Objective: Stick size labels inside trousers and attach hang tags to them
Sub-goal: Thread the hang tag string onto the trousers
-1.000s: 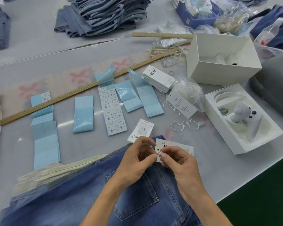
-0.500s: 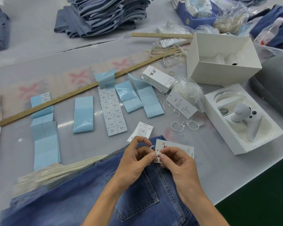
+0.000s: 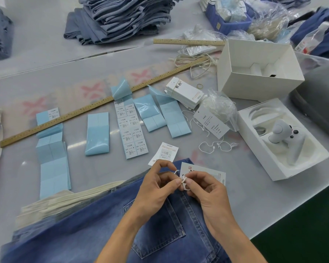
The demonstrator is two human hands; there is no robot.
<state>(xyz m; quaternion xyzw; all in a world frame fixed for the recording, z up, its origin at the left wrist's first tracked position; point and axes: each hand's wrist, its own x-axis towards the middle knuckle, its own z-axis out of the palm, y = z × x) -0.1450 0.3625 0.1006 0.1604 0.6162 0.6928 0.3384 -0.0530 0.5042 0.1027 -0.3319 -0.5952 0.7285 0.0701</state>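
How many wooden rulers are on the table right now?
2. The long ruler lies diagonally across the table's middle, over the blue label strips. The short ruler lies farther back, beside the white box, its right end hidden by plastic bags.

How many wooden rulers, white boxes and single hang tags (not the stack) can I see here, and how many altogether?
Wooden rulers: 2
White boxes: 2
Single hang tags: 3, one on the string pinched by the left hand and the right hand
Total: 7
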